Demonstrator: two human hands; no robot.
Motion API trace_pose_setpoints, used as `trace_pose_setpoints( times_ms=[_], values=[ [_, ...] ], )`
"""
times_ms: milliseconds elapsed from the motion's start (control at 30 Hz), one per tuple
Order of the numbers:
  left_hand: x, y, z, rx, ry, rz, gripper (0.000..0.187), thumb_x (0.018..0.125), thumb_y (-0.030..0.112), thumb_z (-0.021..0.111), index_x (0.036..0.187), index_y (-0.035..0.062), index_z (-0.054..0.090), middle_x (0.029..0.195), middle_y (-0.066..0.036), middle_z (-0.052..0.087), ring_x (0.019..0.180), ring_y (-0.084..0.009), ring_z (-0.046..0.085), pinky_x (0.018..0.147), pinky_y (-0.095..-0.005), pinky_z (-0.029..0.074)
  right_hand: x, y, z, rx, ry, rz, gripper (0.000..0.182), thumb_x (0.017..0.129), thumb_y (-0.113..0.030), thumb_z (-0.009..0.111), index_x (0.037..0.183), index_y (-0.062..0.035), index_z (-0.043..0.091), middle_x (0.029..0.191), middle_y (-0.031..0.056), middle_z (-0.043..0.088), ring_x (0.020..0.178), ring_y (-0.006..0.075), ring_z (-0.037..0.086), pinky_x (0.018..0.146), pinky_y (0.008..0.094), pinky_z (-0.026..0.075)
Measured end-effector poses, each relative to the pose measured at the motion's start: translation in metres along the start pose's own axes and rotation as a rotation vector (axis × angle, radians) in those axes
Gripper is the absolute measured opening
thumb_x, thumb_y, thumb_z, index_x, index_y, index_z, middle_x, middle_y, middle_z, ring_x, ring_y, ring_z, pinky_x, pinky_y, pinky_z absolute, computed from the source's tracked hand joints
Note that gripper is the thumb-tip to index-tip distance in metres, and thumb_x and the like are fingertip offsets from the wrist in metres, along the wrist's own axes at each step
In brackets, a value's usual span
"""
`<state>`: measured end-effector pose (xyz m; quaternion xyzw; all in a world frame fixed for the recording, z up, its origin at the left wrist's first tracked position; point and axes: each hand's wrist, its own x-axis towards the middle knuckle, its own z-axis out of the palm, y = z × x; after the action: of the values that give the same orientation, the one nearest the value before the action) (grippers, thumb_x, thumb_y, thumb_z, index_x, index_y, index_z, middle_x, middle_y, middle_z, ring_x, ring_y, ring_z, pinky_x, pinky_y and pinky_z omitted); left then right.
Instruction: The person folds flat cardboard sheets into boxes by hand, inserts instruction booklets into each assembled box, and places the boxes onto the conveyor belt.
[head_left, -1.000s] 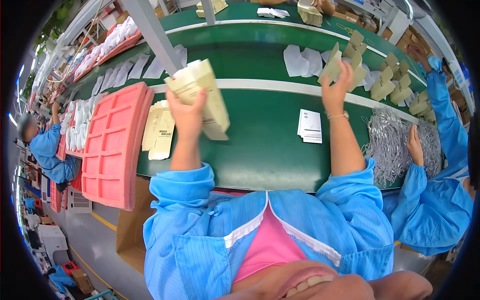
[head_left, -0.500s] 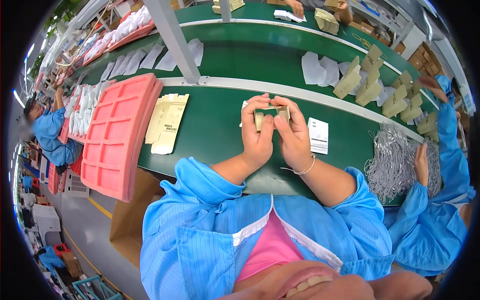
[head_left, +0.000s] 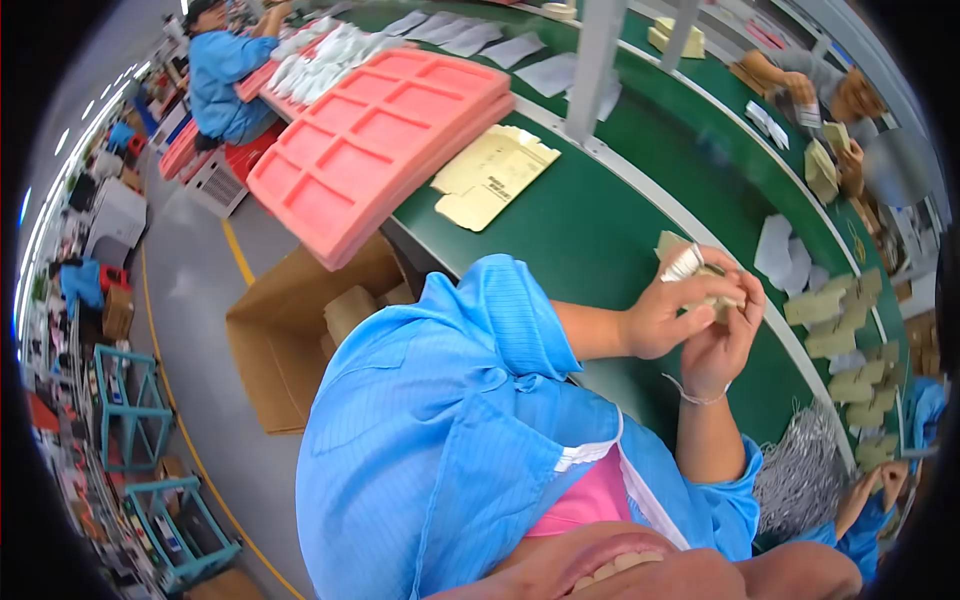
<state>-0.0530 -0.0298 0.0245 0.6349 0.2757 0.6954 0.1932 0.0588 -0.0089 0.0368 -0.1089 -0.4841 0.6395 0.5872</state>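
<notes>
My left hand [head_left: 660, 316] and my right hand [head_left: 722, 345] come together over the green bench, fingers curled around a small cream cardboard box [head_left: 718, 292]. My right wrist wears a thin white band. Most of the box is hidden behind my fingers. Just beyond my left fingers show a white striped item [head_left: 683, 263] and a cream cardboard flap [head_left: 668, 243]. A flat, unfolded cream carton [head_left: 495, 178] with dark print lies on the bench to the left.
Stacked pink foam trays [head_left: 385, 130] overhang the bench's left edge, above an open brown carton [head_left: 270, 350]. Grey cords [head_left: 803, 470] lie in a heap at right, near rows of open cream boxes [head_left: 850, 310]. Co-workers sit at far left [head_left: 232, 80] and across the bench [head_left: 840, 100].
My view has swung left, so the bench appears tilted and more floor shows. My hands still hold the box, with my left hand now laid across it and hiding more of it.
</notes>
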Motion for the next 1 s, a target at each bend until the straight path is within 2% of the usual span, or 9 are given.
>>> trace_pose_setpoints(
  times_ms=[200, 333, 467, 600, 733, 833, 867, 967, 1000],
  values=[
    [-0.002, -0.001, 0.001, 0.016, 0.084, -0.033, 0.020, 0.085, 0.006, 0.049, 0.101, 0.0069, 0.061, 0.117, -0.014, 0.048, 0.106, -0.0282, 0.048, 0.095, -0.0410, 0.037, -0.002, 0.007, 0.004, 0.003, -0.021, -0.012, 0.036, 0.090, -0.016, 0.040, 0.123, -0.0012, 0.042, 0.118, 0.0121, 0.050, 0.111, 0.0229, 0.050, 0.098, 0.0384, 0.040],
    [-0.002, 0.004, -0.001, -0.108, 0.084, 0.047, 0.020, 0.078, 0.000, 0.047, 0.089, 0.0081, 0.061, 0.106, -0.012, 0.053, 0.102, -0.0265, 0.048, 0.096, -0.0405, 0.033, -0.004, 0.004, 0.007, 0.043, -0.019, -0.013, 0.034, 0.089, -0.015, 0.041, 0.121, -0.0008, 0.042, 0.117, 0.0121, 0.049, 0.111, 0.0227, 0.050, 0.098, 0.0382, 0.040],
    [-0.004, -0.006, 0.003, -0.075, 0.085, 0.041, 0.024, 0.076, -0.002, 0.046, 0.093, 0.0072, 0.059, 0.104, -0.012, 0.053, 0.100, -0.0277, 0.049, 0.093, -0.0411, 0.037, -0.003, 0.005, 0.010, -0.074, -0.088, -0.052, 0.032, 0.090, -0.011, 0.043, 0.121, -0.0021, 0.043, 0.118, 0.0117, 0.049, 0.113, 0.0220, 0.048, 0.100, 0.0362, 0.037],
    [-0.009, -0.008, 0.010, -0.204, 0.189, -0.143, 0.030, 0.076, 0.001, 0.047, 0.104, 0.0063, 0.055, 0.102, -0.012, 0.053, 0.099, -0.0268, 0.051, 0.092, -0.0411, 0.040, -0.005, 0.014, 0.003, -0.150, 0.106, 0.020, 0.030, 0.086, 0.001, 0.046, 0.115, -0.0018, 0.044, 0.115, 0.0121, 0.050, 0.109, 0.0222, 0.050, 0.098, 0.0361, 0.040],
    [-0.009, -0.019, 0.004, -0.203, 0.059, -0.174, 0.044, 0.080, 0.003, 0.050, 0.124, 0.0056, 0.044, 0.119, -0.014, 0.047, 0.112, -0.0248, 0.048, 0.096, -0.0395, 0.039, 0.000, 0.022, -0.005, -0.245, 0.076, -0.103, 0.029, 0.085, 0.006, 0.046, 0.113, -0.0019, 0.046, 0.113, 0.0116, 0.050, 0.107, 0.0227, 0.050, 0.097, 0.0377, 0.039],
    [-0.001, -0.028, 0.010, -0.131, 0.437, -0.144, 0.042, 0.081, 0.005, 0.052, 0.122, 0.0014, 0.046, 0.119, -0.011, 0.052, 0.109, -0.0252, 0.052, 0.097, -0.0362, 0.039, 0.006, 0.021, -0.021, -0.433, -0.046, -0.348, 0.032, 0.082, 0.006, 0.050, 0.113, -0.0027, 0.047, 0.112, 0.0114, 0.050, 0.106, 0.0262, 0.049, 0.098, 0.0416, 0.037],
    [0.002, -0.028, 0.004, -0.133, 0.435, -0.138, 0.042, 0.081, 0.005, 0.052, 0.122, 0.0014, 0.046, 0.119, -0.011, 0.052, 0.109, -0.0252, 0.052, 0.097, -0.0362, 0.039, 0.009, 0.017, -0.028, -0.434, -0.048, -0.354, 0.032, 0.082, 0.006, 0.050, 0.113, -0.0027, 0.047, 0.112, 0.0114, 0.050, 0.106, 0.0262, 0.049, 0.098, 0.0416, 0.037],
    [0.011, -0.033, -0.025, -1.228, 0.223, -0.963, 0.055, 0.083, 0.008, 0.058, 0.133, 0.0002, 0.036, 0.128, -0.015, 0.048, 0.113, -0.0254, 0.052, 0.097, -0.0353, 0.041, 0.011, -0.009, -0.042, -1.080, -0.574, -0.574, 0.037, 0.078, 0.003, 0.058, 0.112, -0.0033, 0.048, 0.112, 0.0124, 0.053, 0.109, 0.0329, 0.048, 0.098, 0.0466, 0.035],
    [0.011, -0.035, -0.028, -1.224, 0.221, -0.961, 0.055, 0.083, 0.008, 0.058, 0.133, 0.0002, 0.036, 0.128, -0.015, 0.048, 0.113, -0.0254, 0.052, 0.097, -0.0353, 0.041, 0.009, -0.016, -0.035, -1.078, -0.574, -0.579, 0.037, 0.078, 0.003, 0.058, 0.112, -0.0033, 0.048, 0.112, 0.0124, 0.053, 0.109, 0.0329, 0.048, 0.098, 0.0466, 0.035]
  ],
)
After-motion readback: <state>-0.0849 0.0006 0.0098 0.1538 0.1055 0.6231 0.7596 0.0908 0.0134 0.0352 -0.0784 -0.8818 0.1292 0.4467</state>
